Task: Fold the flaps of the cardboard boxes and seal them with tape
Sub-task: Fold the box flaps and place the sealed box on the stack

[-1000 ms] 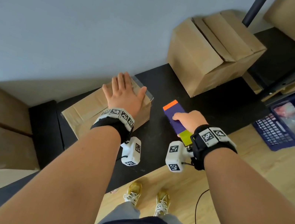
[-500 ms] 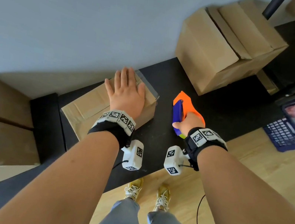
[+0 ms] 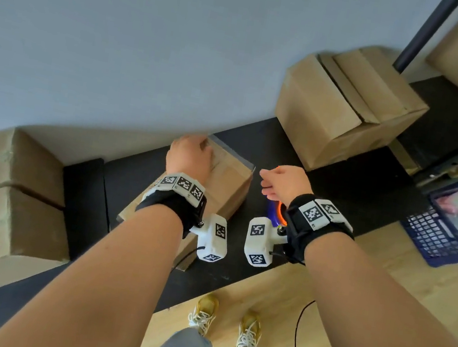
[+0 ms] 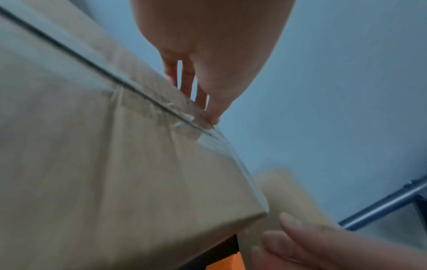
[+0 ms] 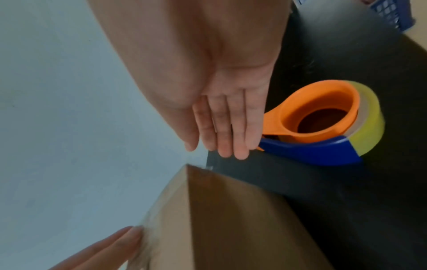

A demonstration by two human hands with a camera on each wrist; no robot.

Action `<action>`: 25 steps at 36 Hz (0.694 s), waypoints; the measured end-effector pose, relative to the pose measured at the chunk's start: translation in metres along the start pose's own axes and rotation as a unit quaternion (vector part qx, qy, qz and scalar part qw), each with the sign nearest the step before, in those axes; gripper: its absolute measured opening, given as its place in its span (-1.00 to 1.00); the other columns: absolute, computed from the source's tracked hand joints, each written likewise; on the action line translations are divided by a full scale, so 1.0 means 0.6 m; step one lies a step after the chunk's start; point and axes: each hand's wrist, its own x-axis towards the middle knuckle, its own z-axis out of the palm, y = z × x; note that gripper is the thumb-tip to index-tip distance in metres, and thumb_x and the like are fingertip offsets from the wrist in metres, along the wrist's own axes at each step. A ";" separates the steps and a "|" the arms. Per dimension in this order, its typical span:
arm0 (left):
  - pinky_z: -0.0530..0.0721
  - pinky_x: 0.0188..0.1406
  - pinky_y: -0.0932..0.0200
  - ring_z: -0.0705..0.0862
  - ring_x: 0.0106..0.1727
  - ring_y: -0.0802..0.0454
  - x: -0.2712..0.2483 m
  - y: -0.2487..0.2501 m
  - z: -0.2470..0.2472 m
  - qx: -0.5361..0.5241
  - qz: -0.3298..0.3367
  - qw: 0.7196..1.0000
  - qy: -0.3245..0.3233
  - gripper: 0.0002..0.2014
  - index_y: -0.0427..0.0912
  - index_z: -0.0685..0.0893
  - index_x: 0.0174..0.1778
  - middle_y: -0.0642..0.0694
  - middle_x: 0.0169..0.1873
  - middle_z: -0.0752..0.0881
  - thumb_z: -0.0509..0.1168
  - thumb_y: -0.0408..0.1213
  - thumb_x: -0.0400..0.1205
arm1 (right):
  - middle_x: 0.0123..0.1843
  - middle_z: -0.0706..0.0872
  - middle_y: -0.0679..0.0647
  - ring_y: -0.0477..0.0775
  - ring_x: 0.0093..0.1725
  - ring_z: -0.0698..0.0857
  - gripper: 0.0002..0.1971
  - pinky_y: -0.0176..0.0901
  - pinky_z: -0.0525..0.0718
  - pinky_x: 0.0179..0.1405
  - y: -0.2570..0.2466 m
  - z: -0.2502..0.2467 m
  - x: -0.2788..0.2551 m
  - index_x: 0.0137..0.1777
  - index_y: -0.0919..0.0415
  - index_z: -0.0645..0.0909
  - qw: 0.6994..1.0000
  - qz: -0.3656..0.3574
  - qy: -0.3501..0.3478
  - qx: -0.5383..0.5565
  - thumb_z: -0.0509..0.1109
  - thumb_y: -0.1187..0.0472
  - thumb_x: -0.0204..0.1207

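On bench, small box (image 3: 229, 173) taped; left hand (image 3: 190, 153) presses tape end flat-fingered; right hand (image 3: 283, 182) empty, relaxed; dispenser (image 5: 323, 124) set down; box at 1 o'clock (image 3: 343, 113) untaped

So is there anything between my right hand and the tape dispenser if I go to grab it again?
Nothing visible. The right hand hangs open with straight fingers right beside the tape dispenser, which lies on the black shelf. The small box under the left hand sits off to the other side.

No readable text, only black-and-white square marker codes on the wristbands (image 3: 181, 186), no brand legible
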 end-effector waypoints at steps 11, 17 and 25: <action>0.48 -0.18 0.17 0.64 -0.09 0.03 -0.020 -0.037 -0.027 -0.078 -0.117 0.990 0.011 -0.89 -0.04 0.72 -0.02 0.03 -0.13 0.72 0.32 -0.17 0.60 | 0.05 0.81 0.01 0.05 0.08 0.78 -0.72 0.08 0.74 0.22 -0.013 0.041 -0.005 0.10 0.06 0.72 0.996 -0.050 0.025 -0.072 0.55 -0.02 0.44; 0.45 -0.20 0.17 0.61 -0.11 0.05 -0.030 -0.045 -0.026 -0.100 -0.121 0.987 0.026 -0.90 -0.07 0.68 -0.02 0.03 -0.10 0.68 0.32 -0.19 0.60 | 0.13 0.65 0.01 -0.05 0.02 0.62 -0.69 -0.26 0.50 -0.02 -0.020 0.046 -0.015 0.28 0.15 0.60 0.980 -0.134 0.099 -0.106 0.47 0.11 0.58; 0.52 0.04 0.09 0.49 0.19 -0.01 -0.034 -0.037 -0.022 0.023 0.126 0.992 0.006 -0.70 -0.13 0.74 0.03 -0.01 0.02 0.66 0.17 -0.49 0.57 | 0.01 0.75 -0.08 -0.09 0.03 0.69 -0.89 -0.35 0.53 -0.15 -0.040 0.053 -0.034 0.04 0.08 0.78 0.971 -0.189 0.033 -0.142 0.45 0.15 0.58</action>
